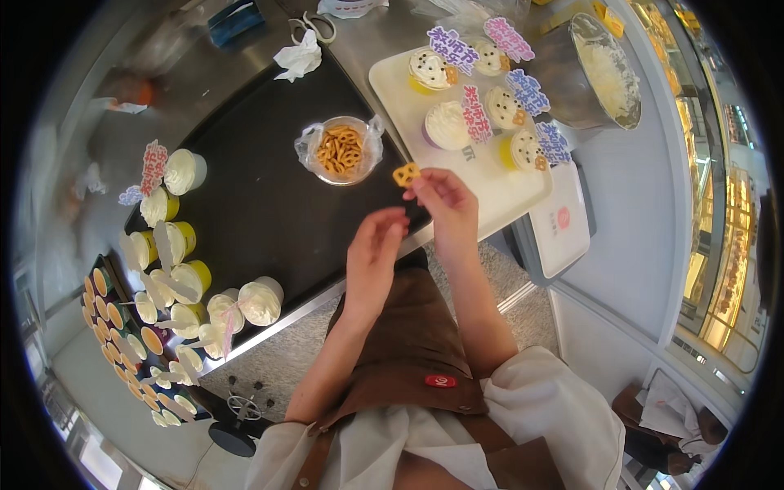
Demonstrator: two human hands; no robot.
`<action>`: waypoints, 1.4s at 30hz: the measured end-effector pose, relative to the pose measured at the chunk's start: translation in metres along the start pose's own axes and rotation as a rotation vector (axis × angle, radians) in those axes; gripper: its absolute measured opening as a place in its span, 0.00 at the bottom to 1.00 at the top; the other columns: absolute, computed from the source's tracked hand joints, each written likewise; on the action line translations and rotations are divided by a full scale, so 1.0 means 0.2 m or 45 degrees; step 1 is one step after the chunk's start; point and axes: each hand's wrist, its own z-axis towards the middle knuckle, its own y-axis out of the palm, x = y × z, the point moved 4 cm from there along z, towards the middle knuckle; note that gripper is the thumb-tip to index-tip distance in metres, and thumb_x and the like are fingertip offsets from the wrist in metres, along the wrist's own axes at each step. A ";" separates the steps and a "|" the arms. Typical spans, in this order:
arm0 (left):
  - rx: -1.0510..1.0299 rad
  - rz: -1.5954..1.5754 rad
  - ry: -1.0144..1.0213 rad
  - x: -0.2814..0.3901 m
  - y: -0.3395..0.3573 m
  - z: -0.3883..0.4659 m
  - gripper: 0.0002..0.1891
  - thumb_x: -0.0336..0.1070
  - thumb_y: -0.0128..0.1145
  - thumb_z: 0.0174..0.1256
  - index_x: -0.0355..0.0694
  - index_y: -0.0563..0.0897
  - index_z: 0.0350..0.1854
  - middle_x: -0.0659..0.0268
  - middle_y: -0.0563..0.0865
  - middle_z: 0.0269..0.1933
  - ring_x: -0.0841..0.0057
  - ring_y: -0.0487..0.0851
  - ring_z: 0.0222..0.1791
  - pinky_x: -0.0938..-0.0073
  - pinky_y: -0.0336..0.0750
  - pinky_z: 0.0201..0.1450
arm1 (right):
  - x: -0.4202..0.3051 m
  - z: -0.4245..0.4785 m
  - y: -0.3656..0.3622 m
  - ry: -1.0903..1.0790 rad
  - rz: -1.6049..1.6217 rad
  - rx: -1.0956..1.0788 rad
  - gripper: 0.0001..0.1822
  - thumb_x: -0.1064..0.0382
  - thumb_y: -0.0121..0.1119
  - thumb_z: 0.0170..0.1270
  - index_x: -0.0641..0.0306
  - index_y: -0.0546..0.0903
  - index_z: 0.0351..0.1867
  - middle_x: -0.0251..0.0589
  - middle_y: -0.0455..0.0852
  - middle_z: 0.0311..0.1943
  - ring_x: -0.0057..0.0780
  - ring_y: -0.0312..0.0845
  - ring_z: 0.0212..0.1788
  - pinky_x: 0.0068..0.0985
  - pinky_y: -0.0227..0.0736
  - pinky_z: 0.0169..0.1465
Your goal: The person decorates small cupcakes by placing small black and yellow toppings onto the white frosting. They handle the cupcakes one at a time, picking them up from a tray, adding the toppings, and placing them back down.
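Observation:
A small pretzel (404,175) is pinched between the thumb and fingertips of my right hand (450,199), over the near left edge of the white tray (511,202). Just left of and below it, my left hand (375,254) hovers with loosely bent fingers and nothing visible in them. Beyond both hands, a lined bowl (340,180) full of small pretzels (340,150) stands on a black baking tray (263,165). On the white tray are several cream-topped cups with paper toppers. Most bear dark dots and a pretzel; one cup (448,125) has plain cream.
Several cream-topped cups (260,301) crowd the black tray's left end, beside rows of cups with orange-tan tops (116,315). A metal mixing bowl (566,79) with cream leans at the far right. Scissors (321,27) and a crumpled tissue (300,56) lie at the back.

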 end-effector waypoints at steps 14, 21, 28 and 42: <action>-0.203 0.559 0.260 -0.02 0.14 0.30 0.06 0.26 0.59 0.75 0.33 0.82 0.49 0.64 0.87 0.42 0.80 0.84 0.40 0.77 0.79 0.46 | -0.07 -0.04 -0.19 -0.490 -0.642 0.087 0.07 0.75 0.68 0.65 0.69 0.85 0.44 0.38 0.86 0.38 0.22 0.81 0.36 0.22 0.77 0.44; -0.127 0.670 0.237 0.05 0.20 0.39 0.05 0.28 0.60 0.75 0.34 0.82 0.47 0.65 0.87 0.40 0.80 0.84 0.38 0.77 0.78 0.45 | 0.00 0.04 -0.25 -0.684 -0.603 0.469 0.05 0.74 0.69 0.66 0.68 0.86 0.41 0.39 0.85 0.36 0.24 0.79 0.34 0.22 0.75 0.41; -0.159 0.685 0.087 -0.08 0.14 0.33 0.05 0.30 0.59 0.76 0.34 0.82 0.48 0.67 0.87 0.40 0.84 0.82 0.39 0.80 0.77 0.46 | 0.07 0.21 -0.23 -0.874 -0.738 0.909 0.04 0.72 0.68 0.68 0.67 0.86 0.42 0.39 0.85 0.37 0.23 0.74 0.32 0.22 0.72 0.37; -0.189 0.643 0.089 -0.10 0.08 0.30 0.05 0.30 0.59 0.76 0.34 0.83 0.46 0.67 0.87 0.40 0.83 0.83 0.39 0.79 0.78 0.47 | 0.14 0.30 -0.26 -0.858 -0.821 0.925 0.04 0.70 0.70 0.66 0.64 0.88 0.41 0.37 0.85 0.35 0.23 0.73 0.28 0.23 0.68 0.34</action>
